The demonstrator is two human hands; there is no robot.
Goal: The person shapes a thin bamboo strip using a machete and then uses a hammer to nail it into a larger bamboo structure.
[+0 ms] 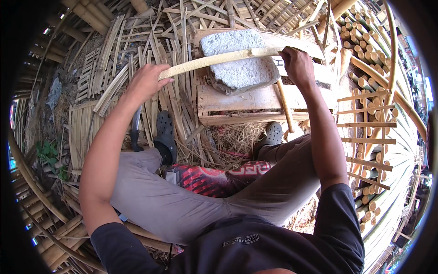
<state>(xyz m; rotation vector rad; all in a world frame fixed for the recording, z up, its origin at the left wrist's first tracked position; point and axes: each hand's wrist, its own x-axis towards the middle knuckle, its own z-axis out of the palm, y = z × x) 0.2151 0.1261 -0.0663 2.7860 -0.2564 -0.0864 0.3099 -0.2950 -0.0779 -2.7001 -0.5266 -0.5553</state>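
A pale bamboo strip [210,60] spans the space between my hands, slightly bowed, above a rough grey-white stone block [242,75]. My left hand [148,83] is closed round its left end, with the thumb showing beneath. At the other end my right hand [297,67] grips it, fingers curled and partly hidden. The block rests on a low wooden plank stand [301,96] in front of my feet. A thin wooden rod [285,107] leans over the stand's near edge, below my right hand; its upper end is hard to make out.
Split bamboo slats [105,64] lie heaped at left and behind. Stacked bamboo poles [365,45] and a slatted bamboo frame [367,140] stand at right. A dark-handled tool [135,132] is beside my left clog [165,130]. A red-and-black printed sack [200,179] lies under my legs.
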